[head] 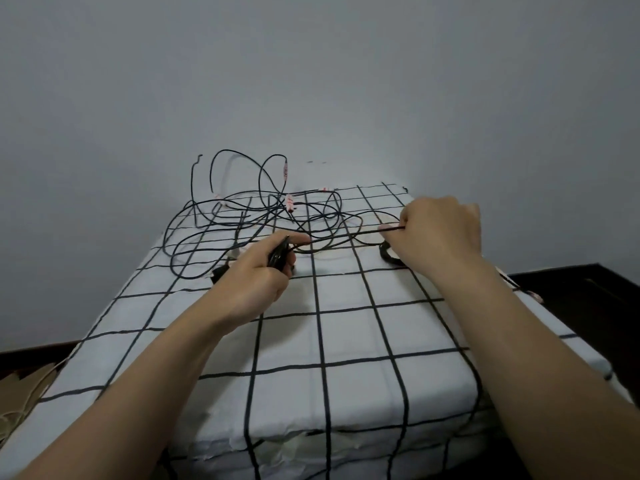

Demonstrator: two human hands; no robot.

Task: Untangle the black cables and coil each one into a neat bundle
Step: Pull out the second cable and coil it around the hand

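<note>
A tangle of thin black cables (pixel 242 209) lies at the far end of a white cloth with a black grid (pixel 346 327); several loops stand up against the wall, and small red-and-white tags hang on them. My left hand (pixel 263 271) is closed around a small folded bundle of black cable. My right hand (pixel 436 233) pinches the same cable, which runs taut between the two hands. A black strap or plug (pixel 388 258) shows under my right hand.
The grey wall (pixel 311 81) rises right behind the tangle. Dark floor (pixel 588 299) shows on the right, past the cloth's edge. Pale cords and brown cardboard (pixel 20 393) lie at the lower left. A black plug (pixel 220 273) rests beside my left wrist.
</note>
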